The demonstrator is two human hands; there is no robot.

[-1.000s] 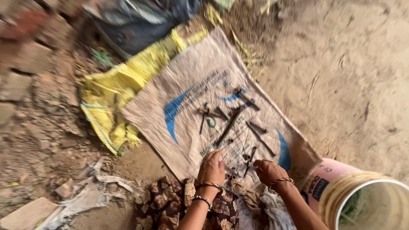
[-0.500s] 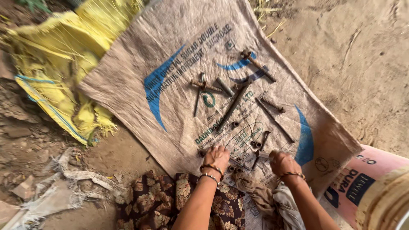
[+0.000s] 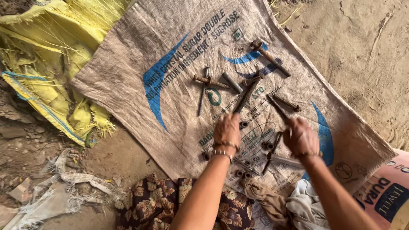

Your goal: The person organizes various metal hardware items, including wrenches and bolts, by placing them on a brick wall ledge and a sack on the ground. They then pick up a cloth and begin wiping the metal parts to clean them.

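A long rusty bolt (image 3: pixel 277 106) is gripped at its near end by the right hand (image 3: pixel 301 137) over the woven sack (image 3: pixel 140 85). The left hand (image 3: pixel 226 130) is rested knuckles-up beside small nuts (image 3: pixel 243 124), its fingers curled; whether anything is held cannot be told.

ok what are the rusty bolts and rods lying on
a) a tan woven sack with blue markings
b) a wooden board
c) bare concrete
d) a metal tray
a: the rusty bolts and rods are spread over a flattened tan woven sack with blue curved markings, laid on the dirt ground, and both hands, left hand and right hand, reach down onto it.
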